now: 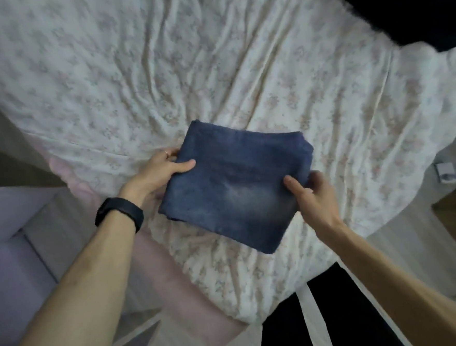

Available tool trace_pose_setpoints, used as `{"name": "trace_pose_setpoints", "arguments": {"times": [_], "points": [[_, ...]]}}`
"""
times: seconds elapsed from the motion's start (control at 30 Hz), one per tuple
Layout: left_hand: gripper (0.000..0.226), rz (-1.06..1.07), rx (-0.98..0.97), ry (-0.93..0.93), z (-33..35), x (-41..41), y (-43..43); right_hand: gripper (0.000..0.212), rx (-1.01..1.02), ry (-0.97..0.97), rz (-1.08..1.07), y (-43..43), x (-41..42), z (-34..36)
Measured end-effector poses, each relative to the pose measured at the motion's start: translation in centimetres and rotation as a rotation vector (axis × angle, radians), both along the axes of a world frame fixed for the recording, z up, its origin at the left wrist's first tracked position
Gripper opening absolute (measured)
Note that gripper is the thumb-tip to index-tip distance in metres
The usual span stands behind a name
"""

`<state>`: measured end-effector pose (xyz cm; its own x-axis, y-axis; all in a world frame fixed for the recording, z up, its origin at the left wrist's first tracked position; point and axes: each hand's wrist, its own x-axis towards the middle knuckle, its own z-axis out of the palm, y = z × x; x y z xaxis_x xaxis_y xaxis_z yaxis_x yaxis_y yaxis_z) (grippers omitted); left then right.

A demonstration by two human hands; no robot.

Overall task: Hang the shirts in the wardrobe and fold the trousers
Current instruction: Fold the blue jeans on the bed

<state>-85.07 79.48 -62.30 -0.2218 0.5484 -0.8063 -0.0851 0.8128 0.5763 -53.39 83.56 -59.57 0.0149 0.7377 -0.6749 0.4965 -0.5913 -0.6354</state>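
- Frame centre: the folded trousers (pixel 236 185), a near-square bundle over the floral bedsheet (pixel 214 65), longer side running left to right and dipping rightward.
- Your left hand (pixel 156 172) and right hand (pixel 314 193) grip opposite edges, thumbs on top.

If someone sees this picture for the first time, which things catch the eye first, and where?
The folded blue jeans are in the middle, gripped at the sides by the left hand and the right hand. A wrinkled flowered bedsheet fills the picture behind them, and a black wristband stands out on the left wrist.
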Motion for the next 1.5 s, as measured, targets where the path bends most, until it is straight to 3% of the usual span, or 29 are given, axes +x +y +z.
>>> {"name": "trace_pose_setpoints", "arguments": {"times": [0.17, 0.3, 0.43, 0.57, 0.7, 0.9, 1.1, 1.3, 1.5], "points": [[0.029, 0.146, 0.023, -0.022, -0.3, 7.5, -3.4, 0.027, 0.098, -0.149, 0.159, 9.4, 2.1, -1.6], [0.02, 0.34, 0.065, -0.024, -2.3, 11.2, -3.0, 0.044, -0.031, -0.16, 0.179, 10.1, 2.9, -3.3], [0.032, 0.465, 0.061, -0.192, -2.4, 11.0, -2.7, 0.071, -0.103, -0.04, 0.192, 7.6, 4.5, -3.3], [0.042, 0.481, 0.048, -0.334, -2.0, 9.9, -2.9, 0.068, -0.174, 0.047, 0.176, 6.7, 6.0, -3.1], [0.061, 0.479, 0.074, -0.305, -1.9, 10.1, -3.3, 0.059, -0.155, 0.09, 0.19, 7.5, 6.9, -2.5], [0.072, 0.482, 0.15, -0.24, 1.6, 11.4, -4.4, 0.062, -0.132, 0.176, 0.3, 8.7, 7.1, 0.3], [0.074, 0.552, 0.305, -0.122, 12.9, 10.8, -8.1, 0.063, -0.073, 0.359, 0.501, 11.3, 4.5, 10.4], [0.089, 0.699, 0.543, 0.179, 30.0, 11.0, -13.1, 0.069, 0.087, 0.594, 0.77, 11.5, -1.6, 24.0], [0.089, 0.902, 0.692, 0.466, 44.6, 12.6, -22.1, 0.07, 0.26, 0.812, 1.005, 5.6, -8.8, 37.1]]}}
